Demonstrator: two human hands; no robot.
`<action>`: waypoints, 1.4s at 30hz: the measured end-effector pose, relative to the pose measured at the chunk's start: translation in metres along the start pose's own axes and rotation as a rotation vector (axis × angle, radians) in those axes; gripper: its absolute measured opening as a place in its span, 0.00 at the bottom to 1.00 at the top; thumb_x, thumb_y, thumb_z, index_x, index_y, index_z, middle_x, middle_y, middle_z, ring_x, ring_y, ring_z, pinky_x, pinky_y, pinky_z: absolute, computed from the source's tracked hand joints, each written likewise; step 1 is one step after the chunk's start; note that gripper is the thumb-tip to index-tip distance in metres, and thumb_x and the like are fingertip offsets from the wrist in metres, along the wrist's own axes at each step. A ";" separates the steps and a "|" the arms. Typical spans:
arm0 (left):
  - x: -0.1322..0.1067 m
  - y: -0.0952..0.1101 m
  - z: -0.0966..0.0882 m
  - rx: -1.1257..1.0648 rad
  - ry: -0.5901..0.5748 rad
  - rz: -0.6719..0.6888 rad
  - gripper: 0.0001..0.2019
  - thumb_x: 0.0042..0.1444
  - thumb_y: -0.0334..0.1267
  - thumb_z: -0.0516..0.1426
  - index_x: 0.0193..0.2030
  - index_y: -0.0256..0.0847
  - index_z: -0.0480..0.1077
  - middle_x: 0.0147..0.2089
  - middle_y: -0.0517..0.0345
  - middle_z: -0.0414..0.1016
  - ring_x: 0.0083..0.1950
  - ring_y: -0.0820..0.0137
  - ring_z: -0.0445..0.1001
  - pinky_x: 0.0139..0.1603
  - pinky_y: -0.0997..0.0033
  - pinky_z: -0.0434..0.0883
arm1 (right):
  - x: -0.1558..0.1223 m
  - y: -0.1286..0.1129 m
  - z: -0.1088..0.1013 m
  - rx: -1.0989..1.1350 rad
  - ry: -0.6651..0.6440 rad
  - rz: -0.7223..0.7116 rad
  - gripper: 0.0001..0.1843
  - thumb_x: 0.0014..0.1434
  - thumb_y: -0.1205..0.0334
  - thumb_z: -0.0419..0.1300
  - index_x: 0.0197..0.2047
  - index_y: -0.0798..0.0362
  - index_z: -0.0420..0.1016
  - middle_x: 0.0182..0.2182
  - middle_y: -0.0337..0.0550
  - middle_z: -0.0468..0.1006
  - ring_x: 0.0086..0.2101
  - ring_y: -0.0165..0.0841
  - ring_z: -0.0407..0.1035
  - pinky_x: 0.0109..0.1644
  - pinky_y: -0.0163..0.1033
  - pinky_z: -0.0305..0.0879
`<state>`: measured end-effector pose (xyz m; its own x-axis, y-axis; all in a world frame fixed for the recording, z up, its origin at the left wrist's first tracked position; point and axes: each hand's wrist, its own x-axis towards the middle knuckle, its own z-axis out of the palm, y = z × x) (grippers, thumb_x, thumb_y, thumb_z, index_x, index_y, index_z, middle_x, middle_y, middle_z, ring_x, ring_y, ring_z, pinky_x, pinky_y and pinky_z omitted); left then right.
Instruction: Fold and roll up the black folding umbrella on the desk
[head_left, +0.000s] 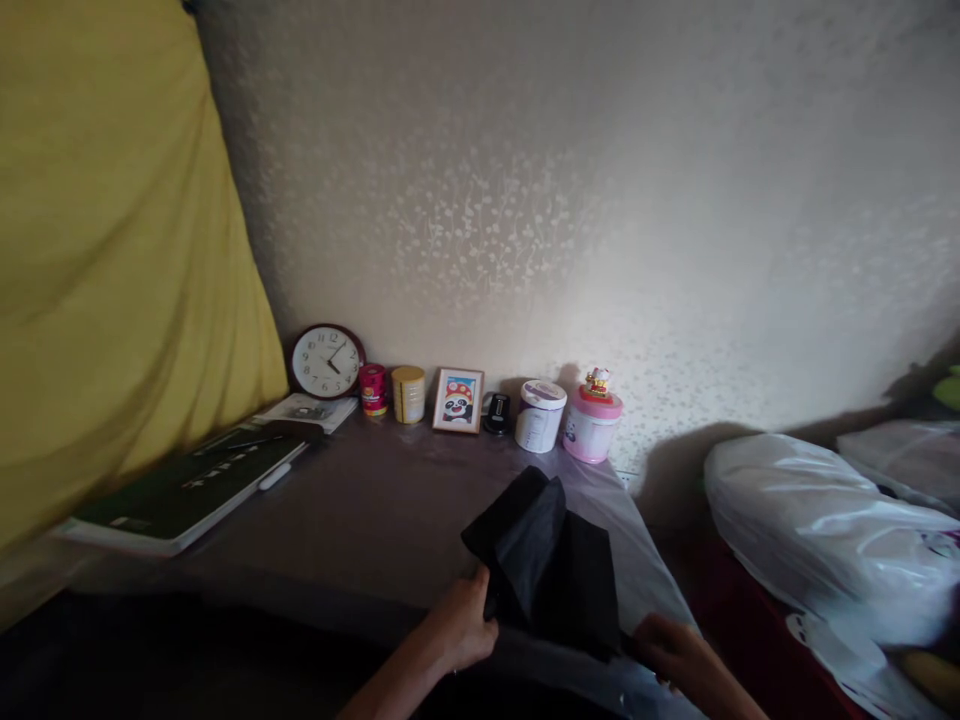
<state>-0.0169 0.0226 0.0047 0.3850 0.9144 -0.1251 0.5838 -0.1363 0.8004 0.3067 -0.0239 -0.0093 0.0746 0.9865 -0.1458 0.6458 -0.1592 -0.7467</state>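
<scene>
A black folded cloth [544, 560] lies on the grey table [375, 510] near its front right edge. My left hand [457, 632] grips the cloth's left edge with curled fingers. My right hand [671, 650] is closed on the cloth's lower right corner. One flap of the cloth stands up and leans toward the wall.
Along the wall stand a round clock [326, 361], a red tin [373, 389], a yellow tin [409, 394], a framed picture [458, 400], a white tub [540, 414] and a pink jar [592, 422]. Books [187, 485] lie left, under a yellow curtain [105, 260]. White plastic bags [817, 530] sit right.
</scene>
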 end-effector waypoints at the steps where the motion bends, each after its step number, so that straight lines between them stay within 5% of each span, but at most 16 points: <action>1: -0.002 0.001 0.002 0.031 0.026 0.007 0.30 0.43 0.32 0.55 0.57 0.35 0.59 0.34 0.47 0.74 0.36 0.56 0.74 0.41 0.57 0.67 | -0.001 0.002 0.000 0.018 0.008 -0.005 0.09 0.43 0.54 0.57 0.19 0.49 0.72 0.15 0.43 0.71 0.18 0.36 0.66 0.20 0.39 0.59; 6: -0.011 0.005 0.012 0.081 0.040 0.032 0.33 0.45 0.32 0.55 0.61 0.38 0.54 0.41 0.46 0.74 0.43 0.55 0.72 0.48 0.56 0.64 | -0.008 0.006 0.007 0.002 0.065 -0.011 0.10 0.45 0.53 0.57 0.20 0.50 0.71 0.16 0.41 0.71 0.19 0.34 0.66 0.20 0.36 0.59; 11: -0.015 0.004 0.012 0.046 -0.121 -0.014 0.32 0.54 0.38 0.49 0.65 0.40 0.43 0.34 0.55 0.76 0.25 0.68 0.73 0.33 0.66 0.70 | -0.021 0.002 0.007 -0.148 0.093 -0.038 0.13 0.51 0.54 0.53 0.23 0.53 0.70 0.18 0.38 0.72 0.22 0.32 0.67 0.26 0.34 0.61; 16: -0.020 0.011 0.017 0.273 -0.010 0.030 0.32 0.54 0.35 0.51 0.65 0.42 0.43 0.47 0.50 0.73 0.46 0.66 0.73 0.47 0.70 0.66 | -0.023 -0.026 -0.007 -0.319 0.393 -0.190 0.12 0.55 0.55 0.51 0.31 0.50 0.74 0.31 0.41 0.77 0.33 0.35 0.72 0.38 0.38 0.66; 19: -0.025 0.019 0.020 0.359 -0.013 0.026 0.34 0.55 0.34 0.50 0.66 0.42 0.39 0.48 0.50 0.73 0.47 0.65 0.72 0.47 0.69 0.66 | -0.017 -0.064 -0.007 -0.383 0.512 -0.324 0.14 0.59 0.55 0.49 0.39 0.49 0.73 0.36 0.42 0.76 0.34 0.33 0.72 0.38 0.36 0.67; 23: -0.028 0.027 0.023 0.423 -0.001 0.044 0.38 0.53 0.30 0.50 0.67 0.40 0.32 0.53 0.47 0.69 0.48 0.64 0.72 0.46 0.69 0.67 | -0.002 -0.109 0.008 -0.545 0.439 -0.522 0.16 0.63 0.60 0.46 0.51 0.46 0.68 0.38 0.42 0.75 0.33 0.31 0.72 0.36 0.34 0.67; 27: -0.028 0.031 0.025 0.526 0.012 0.029 0.40 0.50 0.25 0.50 0.67 0.38 0.33 0.58 0.41 0.64 0.48 0.63 0.73 0.46 0.68 0.68 | 0.018 -0.125 0.026 -0.694 0.359 -0.600 0.20 0.63 0.65 0.46 0.57 0.47 0.64 0.37 0.43 0.75 0.32 0.30 0.72 0.32 0.31 0.64; 37: -0.029 0.036 0.032 0.690 -0.005 -0.014 0.44 0.43 0.20 0.55 0.66 0.34 0.38 0.50 0.39 0.70 0.40 0.60 0.76 0.38 0.65 0.72 | 0.058 -0.133 0.026 -0.641 0.411 -0.543 0.14 0.64 0.65 0.46 0.44 0.48 0.72 0.36 0.40 0.75 0.30 0.30 0.72 0.29 0.31 0.61; 42: -0.032 0.039 0.034 0.738 0.005 -0.018 0.41 0.45 0.17 0.51 0.66 0.35 0.40 0.48 0.42 0.72 0.40 0.61 0.76 0.39 0.66 0.73 | 0.076 -0.139 0.049 -0.688 0.407 -0.543 0.13 0.64 0.63 0.47 0.40 0.47 0.72 0.36 0.40 0.75 0.33 0.29 0.71 0.30 0.30 0.60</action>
<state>0.0179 -0.0253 0.0205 0.3692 0.9201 -0.1306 0.9195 -0.3412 0.1950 0.1856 0.0715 0.0519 -0.1913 0.8772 0.4403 0.9640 0.2524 -0.0840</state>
